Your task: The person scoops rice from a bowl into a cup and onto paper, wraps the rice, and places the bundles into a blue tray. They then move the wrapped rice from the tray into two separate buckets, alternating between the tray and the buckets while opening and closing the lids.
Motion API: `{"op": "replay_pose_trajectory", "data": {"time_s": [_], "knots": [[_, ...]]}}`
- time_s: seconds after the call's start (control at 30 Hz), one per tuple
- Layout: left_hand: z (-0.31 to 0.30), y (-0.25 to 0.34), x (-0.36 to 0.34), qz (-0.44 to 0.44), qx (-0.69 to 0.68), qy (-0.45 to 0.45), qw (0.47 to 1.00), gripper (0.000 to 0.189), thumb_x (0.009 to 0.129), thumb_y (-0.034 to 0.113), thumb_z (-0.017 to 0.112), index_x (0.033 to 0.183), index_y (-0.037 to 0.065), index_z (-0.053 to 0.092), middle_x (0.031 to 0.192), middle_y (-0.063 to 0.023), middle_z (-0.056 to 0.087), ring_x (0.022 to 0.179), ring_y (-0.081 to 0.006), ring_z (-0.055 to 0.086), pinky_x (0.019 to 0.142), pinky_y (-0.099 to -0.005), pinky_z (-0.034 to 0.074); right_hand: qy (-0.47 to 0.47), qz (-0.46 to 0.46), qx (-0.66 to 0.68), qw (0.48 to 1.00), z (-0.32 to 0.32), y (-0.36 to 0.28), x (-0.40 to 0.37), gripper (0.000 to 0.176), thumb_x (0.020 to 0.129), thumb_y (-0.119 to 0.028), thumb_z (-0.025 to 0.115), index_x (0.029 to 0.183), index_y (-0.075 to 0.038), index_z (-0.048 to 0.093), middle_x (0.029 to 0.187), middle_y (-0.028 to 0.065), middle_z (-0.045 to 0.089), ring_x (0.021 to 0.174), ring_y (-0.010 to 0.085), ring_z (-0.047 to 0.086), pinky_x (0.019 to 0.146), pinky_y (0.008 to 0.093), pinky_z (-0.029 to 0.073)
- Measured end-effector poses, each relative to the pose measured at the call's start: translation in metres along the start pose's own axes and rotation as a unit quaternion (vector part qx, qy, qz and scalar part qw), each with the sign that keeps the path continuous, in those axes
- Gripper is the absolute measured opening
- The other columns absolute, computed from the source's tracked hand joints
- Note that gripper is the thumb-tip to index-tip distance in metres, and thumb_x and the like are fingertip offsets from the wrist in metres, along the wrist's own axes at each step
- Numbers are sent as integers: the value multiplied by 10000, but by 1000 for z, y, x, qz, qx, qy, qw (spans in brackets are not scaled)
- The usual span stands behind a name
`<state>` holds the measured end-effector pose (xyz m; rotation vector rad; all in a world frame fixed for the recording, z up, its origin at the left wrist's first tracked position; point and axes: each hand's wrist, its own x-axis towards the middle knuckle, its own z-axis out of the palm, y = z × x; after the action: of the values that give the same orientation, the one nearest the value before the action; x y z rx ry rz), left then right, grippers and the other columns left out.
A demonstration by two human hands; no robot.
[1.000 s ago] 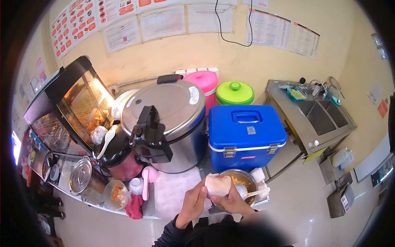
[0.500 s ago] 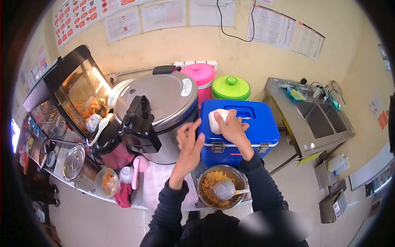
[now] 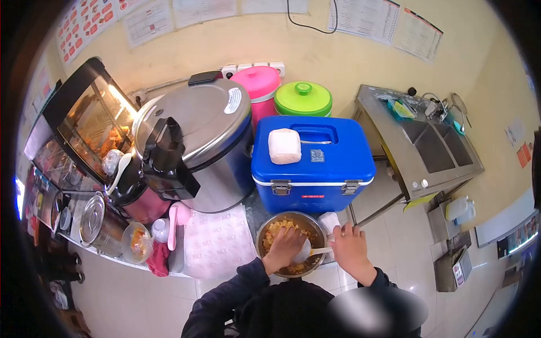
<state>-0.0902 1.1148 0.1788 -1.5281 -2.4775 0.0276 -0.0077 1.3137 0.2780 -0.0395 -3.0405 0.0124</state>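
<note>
At the worktop's (image 3: 260, 209) front edge stands a metal bowl (image 3: 316, 230) of yellowish rice (image 3: 275, 227), with a scoop (image 3: 305, 252) lying in it, its pale handle across the right rim. The left hand (image 3: 286, 248) reaches over the bowl beside the scoop's cup, fingers downward; I cannot tell whether its grip is closed on anything. The right hand (image 3: 349, 249) is near the handle's end, fingers bent and partly spread, its grip likewise unclear. For good handling, a firm hold on the handle, the cup level and the bowl steadied would keep grains inside. Just beyond the right hand sits a white packet (image 3: 328, 221); left of the bowl lies printed paper (image 3: 217, 242). Behind, another wrapped packet (image 3: 285, 146) rests on a blue cooler (image 3: 344, 158), beside a large steel cooker (image 3: 225, 174).
</note>
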Motion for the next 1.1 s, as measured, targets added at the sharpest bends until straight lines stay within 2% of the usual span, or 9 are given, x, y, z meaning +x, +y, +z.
{"op": "replay_pose_trajectory", "data": {"time_s": [0.1, 0.2, 0.33, 0.43, 0.47, 0.67, 0.8, 0.9, 1.1], "knots": [[-5, -4, 16, 25, -39, -136, 990, 935, 551, 379, 871, 1356, 66, 514, 1294, -128, 549, 1232, -290, 480, 1046, -440, 316, -85, 22, 19, 996, 31, 10, -12, 367, 832, -255, 727, 1094, -54, 567, 1006, 157, 610, 888, 363, 647, 713, 461, 521], [-15, -21, 13, 38, -113, -129, 984, 951, 568, 411, 875, 1364, 58, 493, 1291, -135, 566, 1259, -316, 477, 1076, -444, 304, -85, 28, 101, 991, 40, 9, -15, 373, 837, -265, 722, 1099, -49, 569, 962, 165, 646, 840, 378, 673, 665, 466, 541], [-54, -49, -12, -106, -362, 4, 926, 927, 554, 327, 911, 1341, 72, 493, 1288, -157, 568, 1215, -323, 521, 1069, -424, 328, -124, -11, 123, 984, 35, 4, -10, 273, 871, -262, 673, 1040, -59, 604, 912, 161, 680, 797, 362, 677, 667, 471, 538], [-57, -72, -58, -238, -587, 175, 754, 920, 548, 173, 940, 1325, 53, 464, 1311, -124, 528, 1225, -263, 516, 1076, -408, 402, -129, -54, 128, 982, 44, 1, -14, 193, 898, -239, 627, 998, -74, 636, 889, 154, 681, 766, 353, 676, 660, 472, 533], [-52, -75, -73, -267, -673, 240, 647, 927, 575, 129, 926, 1355, 46, 431, 1321, -124, 531, 1250, -248, 518, 1110, -390, 384, -111, -73, 134, 982, 48, 0, -13, 173, 907, -229, 610, 987, -80, 647, 881, 151, 679, 756, 352, 675, 655, 472, 531], [9, -67, -143, -337, -783, 339, 398, 943, 640, 165, 917, 1411, 35, 390, 1356, -124, 538, 1286, -268, 511, 1087, -425, 426, -15, -34, 83, 996, 7, -4, 13, 154, 821, -128, 596, 952, -73, 655, 832, 130, 660, 750, 301, 687, 608, 431, 535], [28, -36, -145, -271, -882, 250, 294, 970, 744, 506, 817, 1495, 115, 345, 1479, -122, 449, 1361, -334, 428, 1087, -619, 342, 48, -129, 64, 988, 41, -20, 48, 253, 798, -108, 602, 1040, -89, 672, 915, 116, 627, 783, 283, 679, 595, 400, 535], [25, -23, -133, -244, -916, 243, 206, 964, 737, 426, 850, 1480, 83, 340, 1457, -134, 460, 1319, -348, 468, 1023, -647, 412, -8, -163, 53, 985, 64, -36, 30, 355, 781, -89, 614, 1127, -111, 688, 967, 93, 611, 817, 277, 671, 611, 383, 540], [15, -14, -131, -244, -917, 236, 210, 1095, 676, 681, 778, 1513, 143, 320, 1491, -131, 417, 1325, -342, 442, 1014, -690, 385, 4, -127, 117, 985, 46, -17, -11, 338, 799, -100, 622, 1123, -150, 707, 1010, 65, 635, 785, 259, 686, 613, 380, 562]]}}
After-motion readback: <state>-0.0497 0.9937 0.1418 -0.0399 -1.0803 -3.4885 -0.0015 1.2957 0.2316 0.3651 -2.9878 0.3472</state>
